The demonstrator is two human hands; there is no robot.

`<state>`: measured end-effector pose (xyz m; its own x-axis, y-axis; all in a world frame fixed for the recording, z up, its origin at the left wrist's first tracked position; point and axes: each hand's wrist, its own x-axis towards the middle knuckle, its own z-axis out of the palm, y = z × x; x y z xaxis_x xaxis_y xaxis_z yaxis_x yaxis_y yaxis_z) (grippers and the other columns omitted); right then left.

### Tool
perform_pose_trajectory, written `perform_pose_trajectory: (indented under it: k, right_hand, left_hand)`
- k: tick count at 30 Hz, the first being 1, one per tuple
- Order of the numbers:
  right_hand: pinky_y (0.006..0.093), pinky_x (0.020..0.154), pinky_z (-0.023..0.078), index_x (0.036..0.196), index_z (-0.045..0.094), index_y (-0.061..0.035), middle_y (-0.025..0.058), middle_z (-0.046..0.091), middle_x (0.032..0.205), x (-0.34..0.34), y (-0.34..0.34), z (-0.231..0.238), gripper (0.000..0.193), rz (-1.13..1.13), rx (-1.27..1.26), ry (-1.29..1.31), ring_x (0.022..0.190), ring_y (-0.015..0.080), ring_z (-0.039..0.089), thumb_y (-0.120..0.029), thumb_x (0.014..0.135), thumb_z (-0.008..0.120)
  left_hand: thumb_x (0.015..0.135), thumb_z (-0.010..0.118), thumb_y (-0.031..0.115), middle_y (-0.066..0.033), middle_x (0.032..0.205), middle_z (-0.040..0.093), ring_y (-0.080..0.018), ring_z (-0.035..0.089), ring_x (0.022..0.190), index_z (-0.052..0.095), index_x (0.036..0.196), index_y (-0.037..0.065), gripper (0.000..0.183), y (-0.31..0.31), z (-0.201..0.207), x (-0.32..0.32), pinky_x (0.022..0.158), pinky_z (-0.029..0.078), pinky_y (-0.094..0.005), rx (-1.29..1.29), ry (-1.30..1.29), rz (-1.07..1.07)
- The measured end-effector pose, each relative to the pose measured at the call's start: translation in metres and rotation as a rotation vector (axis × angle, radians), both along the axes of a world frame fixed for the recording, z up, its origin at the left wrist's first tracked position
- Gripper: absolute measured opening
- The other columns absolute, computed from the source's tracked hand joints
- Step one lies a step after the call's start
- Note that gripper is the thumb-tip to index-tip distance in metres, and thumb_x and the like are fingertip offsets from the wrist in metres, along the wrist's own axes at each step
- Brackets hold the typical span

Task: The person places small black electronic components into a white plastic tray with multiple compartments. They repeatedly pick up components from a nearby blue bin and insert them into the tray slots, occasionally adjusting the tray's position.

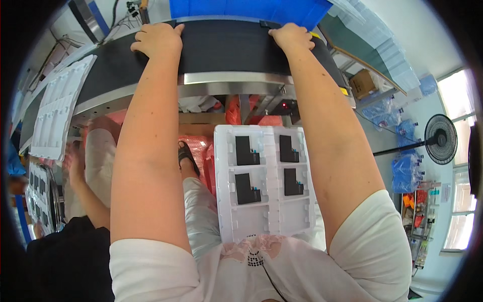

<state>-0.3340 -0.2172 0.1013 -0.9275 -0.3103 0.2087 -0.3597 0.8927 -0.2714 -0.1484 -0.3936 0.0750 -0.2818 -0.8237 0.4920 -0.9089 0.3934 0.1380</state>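
Note:
Both my arms reach forward to the far side of a black conveyor belt. My left hand is there at the left, fingers curled and thumb sticking out, beside a small dark edge of something. Farther right, my right hand bends its fingers over the far edge, next to another small dark piece. What either hand grips is hidden. Between my forearms, a white plastic tray rests at my lap. Several flat black L-shaped batteries with small blue tabs sit in its compartments; the nearest compartments hold none.
A blue bin stands beyond the belt. Another white tray leans over the belt at the left. A co-worker's arm is close on my left, by a filled tray. A black fan stands at the right.

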Motion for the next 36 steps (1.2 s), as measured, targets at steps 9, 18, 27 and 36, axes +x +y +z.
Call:
perform_pose_trajectory:
  k: [9, 18, 27, 36]
  right_hand:
    - [0.0262, 0.059, 0.046, 0.092, 0.059, -0.0005, 0.0053, 0.059, 0.075, 0.041, 0.094, 0.007, 0.018, 0.472, -1.067, -0.169, 0.067, 0.0129, 0.058, 0.000, 0.076, 0.067]
    - [0.0221, 0.071, 0.045, 0.106, 0.064, -0.0059, -0.0029, 0.064, 0.089, 0.154, 0.299, -0.031, 0.031, 0.647, -0.537, -1.032, 0.080, 0.0051, 0.056, 0.002, 0.076, 0.068]
    - [0.0397, 0.091, 0.042, 0.113, 0.060, -0.0032, 0.0119, 0.057, 0.116, 0.240, 0.363, -0.124, 0.038, 0.816, -0.203, -0.254, 0.112, 0.0297, 0.050, -0.008, 0.075, 0.067]
    - [0.0538, 0.107, 0.025, 0.114, 0.062, -0.0071, 0.0029, 0.053, 0.131, 0.300, 0.401, -0.152, 0.032, 0.663, -0.031, 0.065, 0.128, 0.0230, 0.042, -0.022, 0.086, 0.060]
  left_hand:
    - [0.081, 0.064, 0.040, -0.0111, 0.104, 0.068, -0.0261, 0.064, 0.098, 0.067, 0.105, 0.007, 0.041, 0.018, -0.010, 0.021, 0.084, 0.047, -0.0369, 0.152, 0.538, -0.424]
    - [0.083, 0.069, 0.007, -0.0018, 0.095, 0.061, -0.0086, 0.055, 0.087, 0.061, 0.103, 0.000, 0.023, 0.259, -0.033, 0.183, 0.077, 0.044, -0.0234, 1.195, 0.757, -0.917]
    - [0.081, 0.067, 0.015, -0.0054, 0.105, 0.055, -0.0231, 0.050, 0.087, 0.063, 0.115, 0.009, 0.034, 0.324, -0.118, 0.239, 0.077, 0.041, -0.0350, 0.566, 0.089, -1.064]
    - [0.083, 0.066, 0.024, -0.0082, 0.115, 0.050, -0.0277, 0.046, 0.100, 0.061, 0.116, 0.011, 0.036, 0.352, -0.129, 0.238, 0.087, 0.036, -0.0406, 0.278, 0.020, -0.922]
